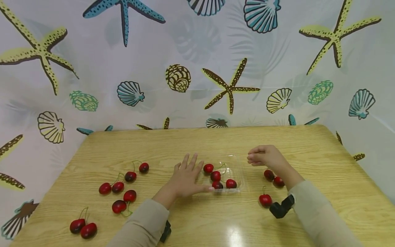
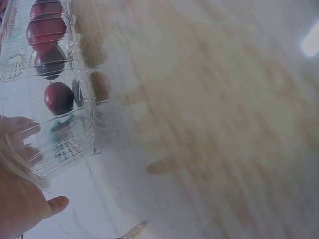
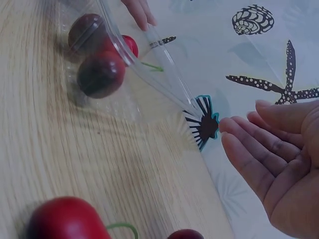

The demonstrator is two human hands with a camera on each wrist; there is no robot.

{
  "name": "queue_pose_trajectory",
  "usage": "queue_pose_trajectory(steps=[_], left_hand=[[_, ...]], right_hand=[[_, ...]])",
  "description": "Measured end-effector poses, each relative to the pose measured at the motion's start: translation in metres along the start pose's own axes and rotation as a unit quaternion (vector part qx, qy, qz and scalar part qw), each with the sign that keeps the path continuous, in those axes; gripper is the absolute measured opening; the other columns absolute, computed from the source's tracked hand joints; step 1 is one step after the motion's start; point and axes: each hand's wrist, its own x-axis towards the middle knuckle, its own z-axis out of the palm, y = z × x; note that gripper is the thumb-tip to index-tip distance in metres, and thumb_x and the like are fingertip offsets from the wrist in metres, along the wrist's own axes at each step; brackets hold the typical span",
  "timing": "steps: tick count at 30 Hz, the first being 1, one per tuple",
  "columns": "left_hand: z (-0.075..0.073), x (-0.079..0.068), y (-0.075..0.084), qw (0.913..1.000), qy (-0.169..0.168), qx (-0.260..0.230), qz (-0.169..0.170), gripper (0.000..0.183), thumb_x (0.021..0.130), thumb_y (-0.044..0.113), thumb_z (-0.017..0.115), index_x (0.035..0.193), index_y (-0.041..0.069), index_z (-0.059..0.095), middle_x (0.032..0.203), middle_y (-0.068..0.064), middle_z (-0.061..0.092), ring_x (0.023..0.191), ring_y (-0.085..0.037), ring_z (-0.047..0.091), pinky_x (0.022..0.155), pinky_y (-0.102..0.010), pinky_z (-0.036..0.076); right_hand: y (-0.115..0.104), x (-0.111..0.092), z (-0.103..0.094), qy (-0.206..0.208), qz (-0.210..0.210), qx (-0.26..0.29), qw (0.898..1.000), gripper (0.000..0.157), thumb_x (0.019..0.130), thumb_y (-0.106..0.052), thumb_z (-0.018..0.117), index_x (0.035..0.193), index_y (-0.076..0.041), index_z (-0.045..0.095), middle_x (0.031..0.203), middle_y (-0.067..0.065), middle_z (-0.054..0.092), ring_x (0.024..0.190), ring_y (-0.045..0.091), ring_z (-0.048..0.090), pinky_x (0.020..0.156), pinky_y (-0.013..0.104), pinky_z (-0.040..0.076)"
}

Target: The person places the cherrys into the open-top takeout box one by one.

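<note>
1. Clear container (image 1: pixel 240 175) with four cherries (image 1: pixel 215 176) sits at the left hand's (image 1: pixel 186 180) three o'clock; that hand, fingers spread apart, touches its side.
2. Right hand (image 1: pixel 265 156): at the container's two o'clock, fingers loosely bent, thumb apart from them.
3. Three loose cherries (image 1: pixel 265 200) lie toward four o'clock, eight more cherries (image 1: pixel 130 196) toward nine, on the wooden table (image 1: pixel 197 223).

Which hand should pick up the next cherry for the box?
Probably the right hand: it's empty and close to loose cherries, while the left hand is spread at the clear box.
</note>
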Motion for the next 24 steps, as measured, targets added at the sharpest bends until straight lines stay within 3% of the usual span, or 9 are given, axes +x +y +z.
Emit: queue_pose_trajectory(steps=[11, 17, 24], left_hand=[[0.002, 0.001, -0.001, 1.0, 0.001, 0.005, 0.003, 0.094, 0.076, 0.07, 0.05, 0.145, 0.011, 0.025, 0.153, -0.014, 0.006, 0.139, -0.037, -0.002, 0.105, -0.059, 0.013], [0.001, 0.0, -0.001, 1.0, 0.002, -0.002, 0.002, 0.094, 0.076, 0.069, 0.051, 0.145, 0.011, 0.026, 0.153, -0.014, 0.007, 0.139, -0.037, -0.003, 0.105, -0.059, 0.013], [0.002, 0.0, -0.002, 1.0, 0.001, -0.001, 0.003, 0.094, 0.076, 0.07, 0.051, 0.145, 0.011, 0.025, 0.153, -0.014, 0.006, 0.139, -0.037, -0.003, 0.105, -0.059, 0.013]], right_hand=[[0.008, -0.008, -0.014, 0.017, 0.006, -0.012, 1.0, 0.035, 0.095, -0.01, 0.049, 0.118, 0.016, 0.048, 0.11, 0.025, 0.06, 0.088, 0.014, 0.065, 0.081, 0.031, 0.051], [0.015, -0.009, -0.021, 0.023, 0.018, -0.006, 1.0, 0.037, 0.094, -0.011, 0.05, 0.119, 0.016, 0.047, 0.105, 0.018, 0.064, 0.086, 0.012, 0.065, 0.08, 0.029, 0.051], [0.026, -0.013, -0.032, 0.031, 0.018, -0.013, 0.999, 0.038, 0.094, -0.012, 0.05, 0.119, 0.016, 0.046, 0.104, 0.016, 0.064, 0.086, 0.011, 0.065, 0.084, 0.033, 0.05]])
